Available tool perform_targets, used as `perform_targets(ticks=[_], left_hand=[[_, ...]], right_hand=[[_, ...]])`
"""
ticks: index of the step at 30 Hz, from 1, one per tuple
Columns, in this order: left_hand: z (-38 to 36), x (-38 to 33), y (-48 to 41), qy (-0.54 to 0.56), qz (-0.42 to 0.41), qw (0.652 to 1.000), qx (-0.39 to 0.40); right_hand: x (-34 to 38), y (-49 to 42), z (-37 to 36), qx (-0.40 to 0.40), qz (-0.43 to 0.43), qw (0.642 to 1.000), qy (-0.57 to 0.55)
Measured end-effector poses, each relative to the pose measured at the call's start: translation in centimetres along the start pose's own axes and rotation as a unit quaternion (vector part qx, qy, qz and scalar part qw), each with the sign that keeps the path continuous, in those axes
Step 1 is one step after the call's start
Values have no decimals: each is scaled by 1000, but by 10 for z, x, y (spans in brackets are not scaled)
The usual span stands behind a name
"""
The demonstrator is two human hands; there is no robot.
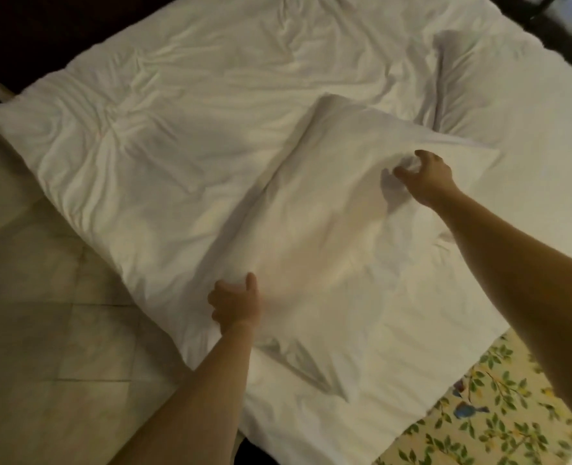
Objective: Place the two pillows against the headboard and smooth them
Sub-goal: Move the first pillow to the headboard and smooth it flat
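A white pillow (338, 229) lies at an angle on the white duvet (163, 129), in the middle of the view. My left hand (236, 302) grips the pillow's near left edge, fingers curled into the fabric. My right hand (425, 174) pinches a bunch of the pillowcase near the far right corner. A second white pillow (499, 92) lies further back on the right, partly behind the first one. No headboard shows in this view.
The tiled floor (43, 313) runs along the left of the bed. A leaf-patterned sheet (499, 407) shows at the lower right, below the duvet's edge. Dark furniture (566, 25) stands at the top right corner.
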State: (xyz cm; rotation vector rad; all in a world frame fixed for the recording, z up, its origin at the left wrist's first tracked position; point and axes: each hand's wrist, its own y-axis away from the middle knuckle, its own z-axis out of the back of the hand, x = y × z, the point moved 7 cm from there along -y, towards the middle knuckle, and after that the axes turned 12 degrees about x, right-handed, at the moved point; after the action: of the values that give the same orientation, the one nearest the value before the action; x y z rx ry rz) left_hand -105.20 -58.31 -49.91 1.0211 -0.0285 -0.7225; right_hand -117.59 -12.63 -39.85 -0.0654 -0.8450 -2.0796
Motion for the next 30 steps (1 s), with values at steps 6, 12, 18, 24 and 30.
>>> perform_targets(ticks=[6,12,18,24,30], left_hand=[[-23,38,-16,204,106,973,-17],[-42,51,-33,294,111,949,-8],[-55,55,-49,333,120,935,21],[-60,63,-46,426,93,898,57],[-40,53,-24,467,43,881,59]], right_hand=[[-1,-50,-3,-17,-1,997,73],[-5,-85,6,-41,-37,995,89],[-25,-108,-3,-1,-83,994,75],[-17,-92,-10,-11,-53,975,214],[-5,-47,9,-74,-8,994,74]])
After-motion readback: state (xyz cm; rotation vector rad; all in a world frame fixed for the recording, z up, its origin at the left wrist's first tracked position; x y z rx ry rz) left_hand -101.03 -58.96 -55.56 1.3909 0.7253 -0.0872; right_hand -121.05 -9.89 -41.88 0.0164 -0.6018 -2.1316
